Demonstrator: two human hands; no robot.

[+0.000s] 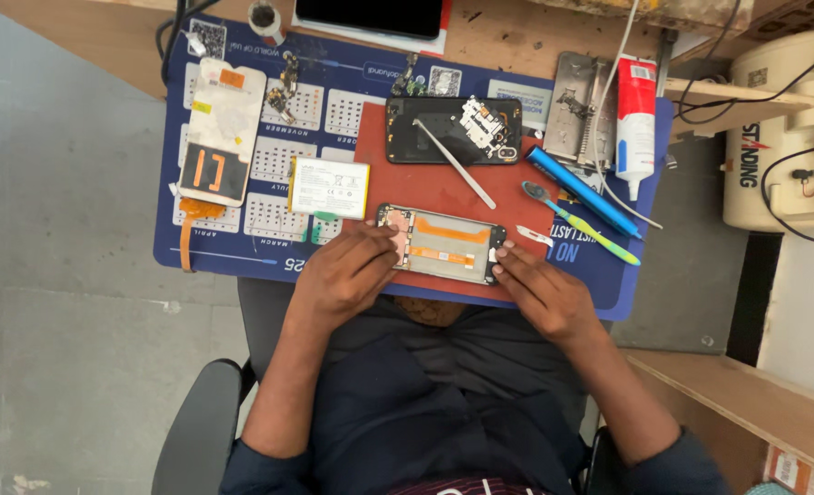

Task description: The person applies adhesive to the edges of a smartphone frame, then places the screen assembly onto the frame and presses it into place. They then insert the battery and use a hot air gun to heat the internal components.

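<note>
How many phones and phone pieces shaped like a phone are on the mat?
3: the opened phone frame between both hands, a black back cover above it, and a taped screen panel at the mat's left. Others may be hidden.

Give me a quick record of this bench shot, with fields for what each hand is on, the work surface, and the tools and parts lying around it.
Left hand: grips the left end of the opened phone frame
Right hand: fingers on the frame's right end
Surface: red pad on a blue calendar mat
Above the frame: black phone back cover with a metal spudger lying across it
Left of the frame: white battery
Right side: blue pen-shaped tool, green toothbrush, white glue tube
Far left: detached screen panel
</note>
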